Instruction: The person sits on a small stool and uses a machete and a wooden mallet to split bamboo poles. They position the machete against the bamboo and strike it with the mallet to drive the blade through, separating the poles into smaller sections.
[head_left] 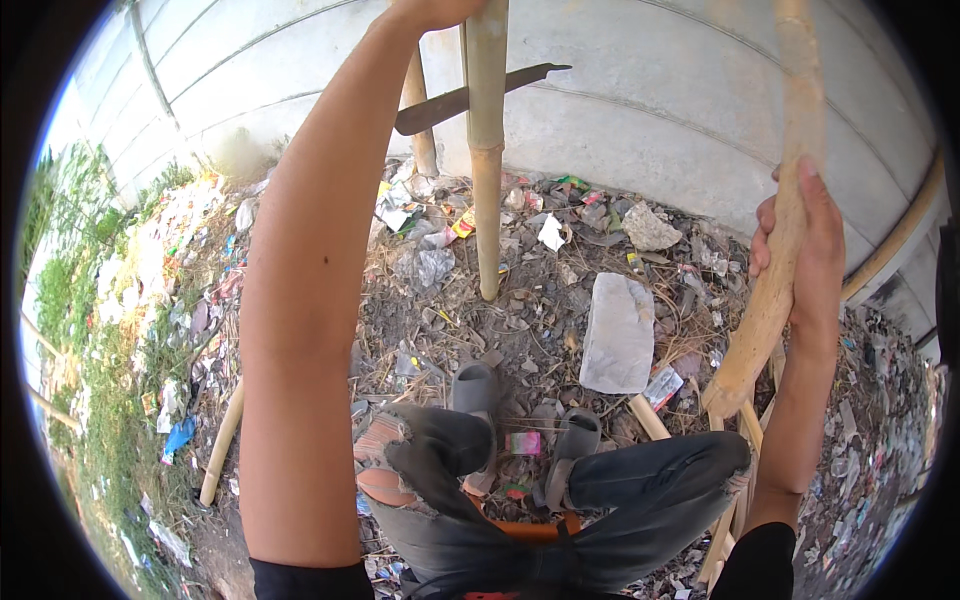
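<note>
Right hand [820, 235] clasps a bamboo pole [768, 300]; left hand [438, 12] sits high, arm outstretched, its fingers' hold unclear

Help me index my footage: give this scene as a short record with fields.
Left hand: at the upright bamboo pole, partly cut off by the top edge
Right hand: gripping a second bamboo piece
Tool: dark blade, crossing the upright bamboo pole
Ground: littered; pale slab ahead of grey sandals
Background: grey panelled wall
</note>
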